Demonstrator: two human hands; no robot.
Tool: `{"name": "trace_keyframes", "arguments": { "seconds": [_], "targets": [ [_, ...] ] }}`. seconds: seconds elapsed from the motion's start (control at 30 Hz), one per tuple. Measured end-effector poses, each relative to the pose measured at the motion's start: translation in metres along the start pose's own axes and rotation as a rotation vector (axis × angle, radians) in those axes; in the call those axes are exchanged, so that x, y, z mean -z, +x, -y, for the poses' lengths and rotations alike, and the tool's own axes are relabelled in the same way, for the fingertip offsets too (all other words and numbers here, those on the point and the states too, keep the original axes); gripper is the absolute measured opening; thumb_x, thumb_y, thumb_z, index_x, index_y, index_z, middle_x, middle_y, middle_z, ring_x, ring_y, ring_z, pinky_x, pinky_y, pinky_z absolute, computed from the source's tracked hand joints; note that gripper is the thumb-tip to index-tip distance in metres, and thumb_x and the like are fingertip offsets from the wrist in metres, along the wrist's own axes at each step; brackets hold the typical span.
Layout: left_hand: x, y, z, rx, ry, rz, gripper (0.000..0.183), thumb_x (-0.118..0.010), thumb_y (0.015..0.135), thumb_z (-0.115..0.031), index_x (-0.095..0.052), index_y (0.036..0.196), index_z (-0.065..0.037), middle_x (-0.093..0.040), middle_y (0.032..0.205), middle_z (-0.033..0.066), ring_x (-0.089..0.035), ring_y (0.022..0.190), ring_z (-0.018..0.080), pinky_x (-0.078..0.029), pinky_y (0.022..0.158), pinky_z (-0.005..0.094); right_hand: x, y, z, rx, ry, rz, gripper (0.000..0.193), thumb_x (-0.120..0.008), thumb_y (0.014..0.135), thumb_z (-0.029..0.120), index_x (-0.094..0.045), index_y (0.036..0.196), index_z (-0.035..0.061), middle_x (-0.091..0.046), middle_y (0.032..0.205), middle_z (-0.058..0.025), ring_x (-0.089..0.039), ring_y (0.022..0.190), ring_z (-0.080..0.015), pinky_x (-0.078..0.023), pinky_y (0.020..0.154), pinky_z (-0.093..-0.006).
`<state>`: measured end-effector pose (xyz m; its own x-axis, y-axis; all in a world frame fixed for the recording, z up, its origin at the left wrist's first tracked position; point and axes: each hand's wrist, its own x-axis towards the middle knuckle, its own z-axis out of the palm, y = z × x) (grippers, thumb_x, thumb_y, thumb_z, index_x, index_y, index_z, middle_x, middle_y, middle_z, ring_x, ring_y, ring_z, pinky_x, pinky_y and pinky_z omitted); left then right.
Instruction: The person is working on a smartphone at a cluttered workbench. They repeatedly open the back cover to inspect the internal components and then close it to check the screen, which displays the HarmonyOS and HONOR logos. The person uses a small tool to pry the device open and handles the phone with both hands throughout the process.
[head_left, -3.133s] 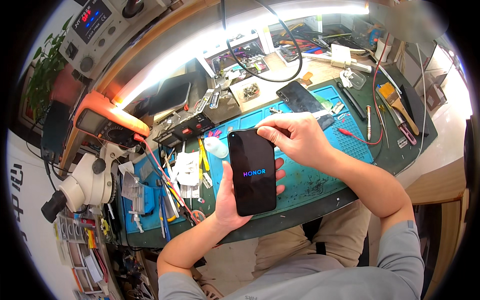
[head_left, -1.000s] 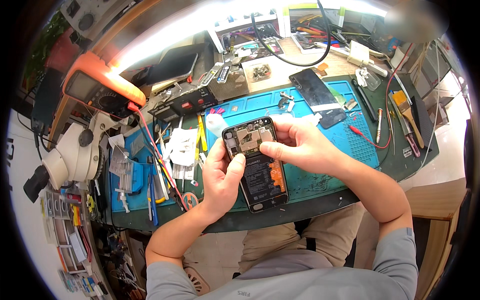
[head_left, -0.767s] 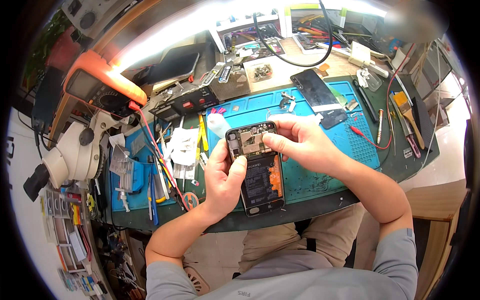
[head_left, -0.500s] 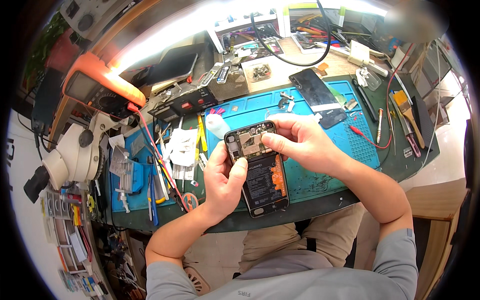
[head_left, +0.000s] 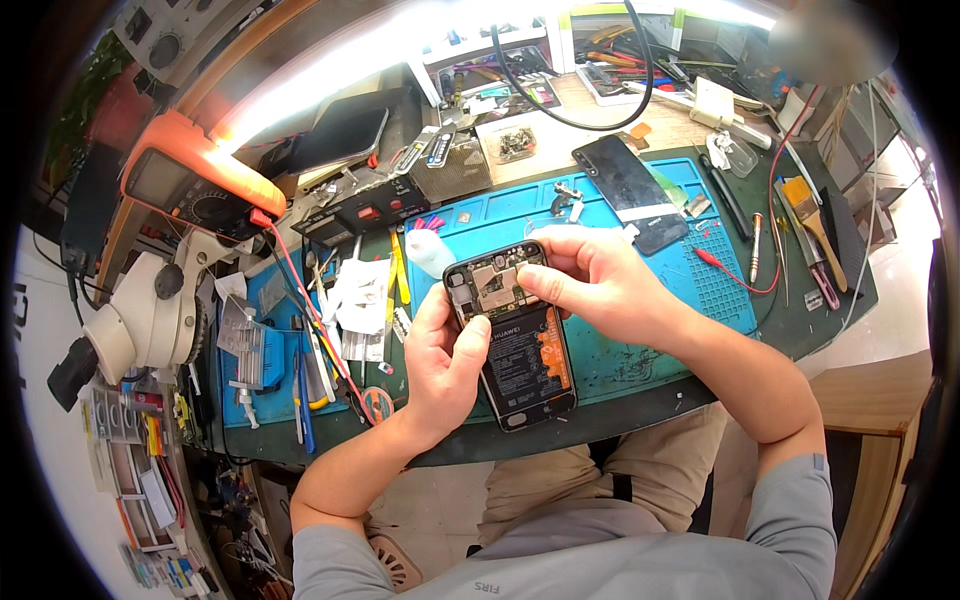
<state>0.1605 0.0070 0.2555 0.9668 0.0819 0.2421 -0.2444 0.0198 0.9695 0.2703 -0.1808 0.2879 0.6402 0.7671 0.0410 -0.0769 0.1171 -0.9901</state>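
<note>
Left hand (head_left: 445,358) and right hand (head_left: 598,288), both clamped on the opened phone's (head_left: 527,398) upper sides, seemingly for steadiness, held it back-up, exposing board (head_left: 497,286) and battery (head_left: 514,352), above the mat's (head_left: 640,352) near edge, bottle (head_left: 428,253) and second phone (head_left: 618,182) lying beyond.

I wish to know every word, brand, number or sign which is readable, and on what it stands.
Wording not copied, only placed:
Black rectangular battery in the opened black phone: white heading legible, smaller print unreadable.
Grey fabric shirt: short dark lettering, legible.
White wall, left: large dark characters, blurred.
Orange-cased multimeter: markings too small.
</note>
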Motion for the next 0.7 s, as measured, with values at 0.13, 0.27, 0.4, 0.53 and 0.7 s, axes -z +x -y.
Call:
{"name": "trace_keyframes", "arguments": {
  "seconds": [0.13, 0.27, 0.4, 0.53, 0.7],
  "targets": [
    [-0.0017, 0.0007, 0.0006, -0.004, -0.024, -0.005, 0.042, -0.05, 0.096, -0.003, -0.045, 0.137, 0.006, -0.059, 0.127, 0.0108, -0.057, 0.114, 0.0154, -0.044, 0.101, 0.0309, 0.0006, -0.0011, 0.0006, -0.01, -0.014, -0.007, 0.023, -0.062, 0.1, 0.014, -0.064, 0.115, -0.0039, -0.071, 0.101, -0.0048, -0.063, 0.092, -0.0068, -0.053, 0.083, -0.0267],
    [-0.0056, 0.0025, -0.0031, -0.026, -0.052, -0.026, 0.032, -0.05, 0.098, -0.003, -0.05, 0.13, 0.004, -0.06, 0.119, 0.0067, -0.057, 0.106, 0.0107, -0.046, 0.095, 0.0278, 0.0001, 0.0002, 0.0007, -0.003, -0.021, -0.003, 0.023, -0.062, 0.101, 0.014, -0.064, 0.115, -0.0041, -0.07, 0.101, -0.0042, -0.062, 0.092, -0.0067, -0.053, 0.083, -0.0267],
    [-0.0056, 0.0031, -0.0027, -0.012, -0.06, -0.024, 0.032, -0.051, 0.099, -0.004, -0.05, 0.13, 0.004, -0.06, 0.12, 0.0071, -0.057, 0.107, 0.011, -0.046, 0.095, 0.0279, 0.0022, 0.0011, -0.0071, 0.025, -0.042, 0.004, 0.025, -0.06, 0.102, 0.021, -0.064, 0.117, 0.0007, -0.067, 0.097, 0.0018, -0.057, 0.085, -0.0027, -0.048, 0.072, -0.023],
    [-0.0059, 0.0046, -0.0029, -0.005, -0.083, -0.032, 0.033, -0.052, 0.099, -0.005, -0.05, 0.131, 0.004, -0.061, 0.121, 0.0075, -0.057, 0.107, 0.0109, -0.046, 0.094, 0.0279, 0.0039, 0.0012, -0.0067, -0.003, -0.074, 0.011, 0.027, -0.06, 0.103, 0.022, -0.062, 0.121, 0.0027, -0.067, 0.098, 0.0033, -0.056, 0.083, -0.0015, -0.047, 0.068, -0.0218],
    [-0.0038, 0.0068, -0.0018, 0.023, -0.119, -0.076, 0.032, -0.053, 0.099, -0.005, -0.051, 0.13, 0.004, -0.062, 0.118, 0.0069, -0.058, 0.104, 0.0104, -0.047, 0.092, 0.0269, 0.0, 0.0003, -0.0006, 0.017, 0.031, 0.007, 0.03, -0.062, 0.096, 0.009, -0.061, 0.124, -0.0031, -0.07, 0.107, -0.0055, -0.063, 0.095, -0.0083, -0.053, 0.085, -0.0286]
  ]
}}
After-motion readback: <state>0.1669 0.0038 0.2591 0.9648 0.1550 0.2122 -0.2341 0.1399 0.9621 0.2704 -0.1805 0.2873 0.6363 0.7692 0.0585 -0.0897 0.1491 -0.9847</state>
